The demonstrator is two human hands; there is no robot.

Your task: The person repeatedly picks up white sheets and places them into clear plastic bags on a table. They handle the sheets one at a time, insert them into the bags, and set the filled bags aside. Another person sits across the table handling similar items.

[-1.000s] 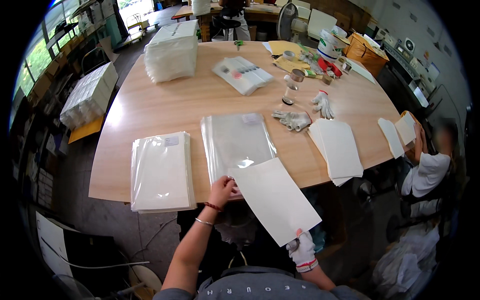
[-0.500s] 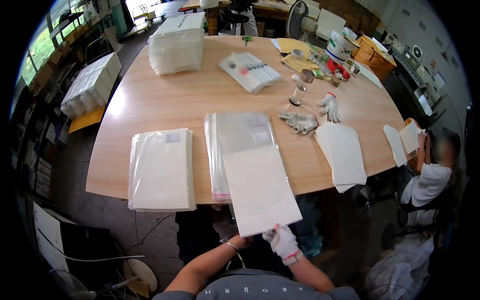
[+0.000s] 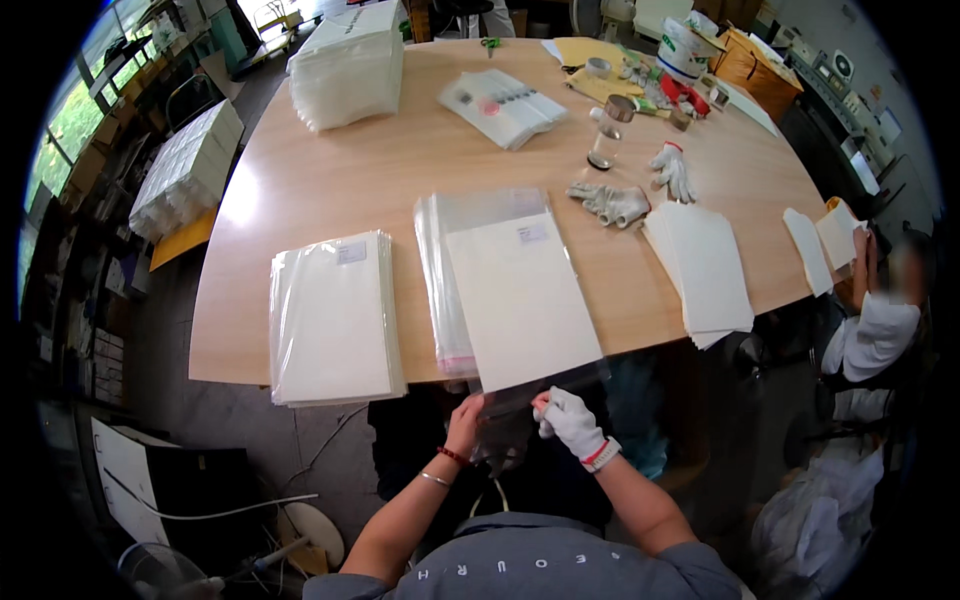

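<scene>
A white paper sheet [image 3: 520,300] lies inside a clear plastic sleeve [image 3: 515,402], under a small label near its far end. The near end of the sleeve hangs over the table edge. My left hand [image 3: 465,427], bare with a red bracelet and a silver bangle, is closed on the near left corner of the sleeve. In a white work glove, my right hand [image 3: 572,422] pinches the near edge further right. Beneath the filled sleeve sits a stack of clear sleeves [image 3: 440,300]. To the left is a pile of filled sleeves [image 3: 330,325]; to the right, a stack of white sheets [image 3: 700,268].
Two loose work gloves [image 3: 610,204] and a glass bottle [image 3: 606,140] lie beyond the sheets. Far back are a tall stack of plastic bags [image 3: 345,75], a flat packet [image 3: 503,108] and green scissors [image 3: 490,44]. A person [image 3: 875,325] sits at the right edge, holding paper.
The white sheet has slid away from me into the sleeve. My left hand has come up to the sleeve's near corner, and my right hand has moved from the sheet to the sleeve's edge.
</scene>
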